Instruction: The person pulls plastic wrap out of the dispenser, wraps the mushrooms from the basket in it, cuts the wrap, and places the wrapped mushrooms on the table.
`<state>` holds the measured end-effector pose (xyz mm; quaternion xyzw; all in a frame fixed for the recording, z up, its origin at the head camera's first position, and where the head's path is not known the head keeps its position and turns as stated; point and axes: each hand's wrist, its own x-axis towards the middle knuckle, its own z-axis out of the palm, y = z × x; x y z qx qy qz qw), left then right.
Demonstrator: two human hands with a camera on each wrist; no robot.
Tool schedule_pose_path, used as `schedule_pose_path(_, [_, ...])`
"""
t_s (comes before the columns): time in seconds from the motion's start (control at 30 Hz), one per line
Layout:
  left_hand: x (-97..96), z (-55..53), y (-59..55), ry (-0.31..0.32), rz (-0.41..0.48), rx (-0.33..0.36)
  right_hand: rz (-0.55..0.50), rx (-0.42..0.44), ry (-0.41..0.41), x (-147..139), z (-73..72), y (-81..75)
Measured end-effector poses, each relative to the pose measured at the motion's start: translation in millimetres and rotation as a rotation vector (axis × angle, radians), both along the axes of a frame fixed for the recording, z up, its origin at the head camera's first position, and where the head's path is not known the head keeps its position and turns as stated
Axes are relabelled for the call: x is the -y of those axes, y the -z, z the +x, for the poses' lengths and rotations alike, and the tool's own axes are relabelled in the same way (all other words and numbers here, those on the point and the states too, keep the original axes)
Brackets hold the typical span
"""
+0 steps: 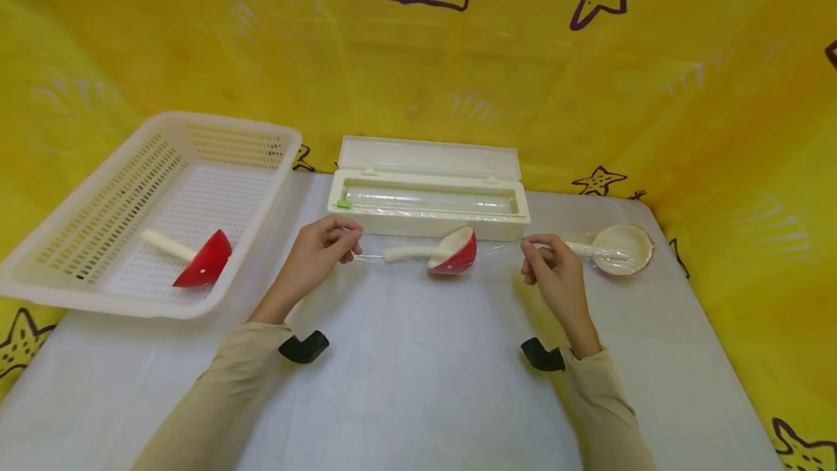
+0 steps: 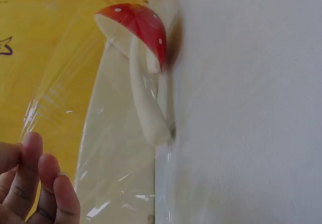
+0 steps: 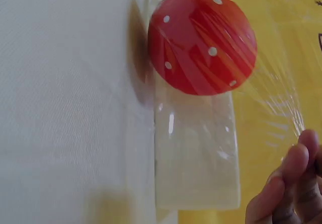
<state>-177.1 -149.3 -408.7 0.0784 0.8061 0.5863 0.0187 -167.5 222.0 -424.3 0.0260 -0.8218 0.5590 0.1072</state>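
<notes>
Beneath the left grip (image 1: 317, 253) and right grip (image 1: 556, 276) spreads the desk (image 1: 418, 398). Left of the left grip stands the basket (image 1: 124, 304), seen only in the head view. Beyond both grips, the box (image 1: 392, 224) stands open, probably so film (image 3: 288, 100) can feed out. Each grip pinches the film's edge, which seems to hold it taut by the ladle (image 1: 455, 259) between them; over or under it, I cannot tell. Only the right wrist view clearly shows film streaking across the red bowl (image 3: 196, 40).

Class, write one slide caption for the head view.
Left hand and right hand pinch clear plastic film, a red-and-cream mushroom-shaped ladle between them, before an open, long cream box.
</notes>
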Motion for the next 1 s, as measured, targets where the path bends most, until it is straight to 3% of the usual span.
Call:
schedule_pose_path(0.1, [-5.7,-6.0,3.3,-0.042,0.118,0.044,-0.107,0.066,-0.024,4,-6.2,0.8])
schedule_pose_path(0.3, [-15.7,-15.2,11.6,-0.110,0.439,0.129,-0.292,0.107,-0.078,12,-14.6,5.8])
schedule_pose_path(0.57, [-27.4,-20.5,18.6,-0.163,0.651,0.164,-0.434,0.142,-0.124,18,-19.7,11.9])
schedule_pose_path(0.7, [-34.0,-21.6,20.8,-0.188,0.759,0.167,-0.482,0.169,-0.185,22,-20.1,17.9])
schedule_pose_path(0.87, [-40.0,-21.4,24.9,-0.146,0.785,0.165,-0.482,0.159,-0.287,28,-19.5,25.6])
schedule_pose_path(1.0, [-44.3,-20.9,28.4,-0.034,0.666,0.106,-0.465,0.136,-0.331,33,-19.4,28.9])
